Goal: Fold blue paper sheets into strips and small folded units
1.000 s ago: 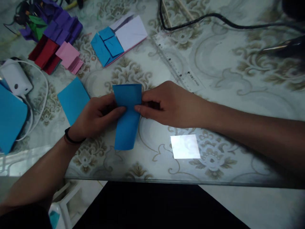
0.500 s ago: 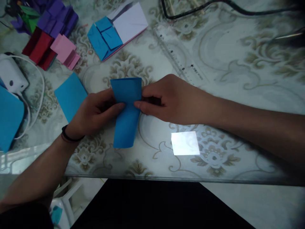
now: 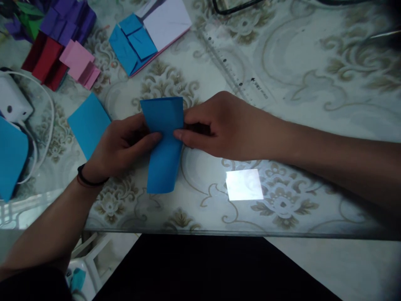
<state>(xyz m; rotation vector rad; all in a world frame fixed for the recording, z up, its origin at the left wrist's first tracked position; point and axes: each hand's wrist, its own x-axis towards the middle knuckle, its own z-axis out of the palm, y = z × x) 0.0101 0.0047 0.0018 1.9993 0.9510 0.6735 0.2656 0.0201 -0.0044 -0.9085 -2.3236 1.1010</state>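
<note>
Between my two hands is a folded strip of blue paper (image 3: 164, 161), upright in view and bent slightly at its middle. My left hand (image 3: 123, 144) grips its left edge, thumb on the front and fingers behind. On the right edge, my right hand (image 3: 216, 129) pinches the paper between thumb and fingers. Parts of the fingers are hidden behind the sheet. A flat blue paper piece (image 3: 89, 125) lies on the table just beyond my left wrist, partly covered by that hand.
Folded paper in purple (image 3: 67, 21), red (image 3: 44, 58) and pink (image 3: 79, 62) lies at the upper left. A blue and white folded piece (image 3: 134, 44) and a clear ruler (image 3: 232, 69) lie farther back. A white power adapter (image 3: 14, 98) with its cable sits at the left, beside another blue sheet (image 3: 11, 159).
The whole view has shifted slightly, so things appear a little higher and to the left. Both hands keep the same hold on the blue paper.
</note>
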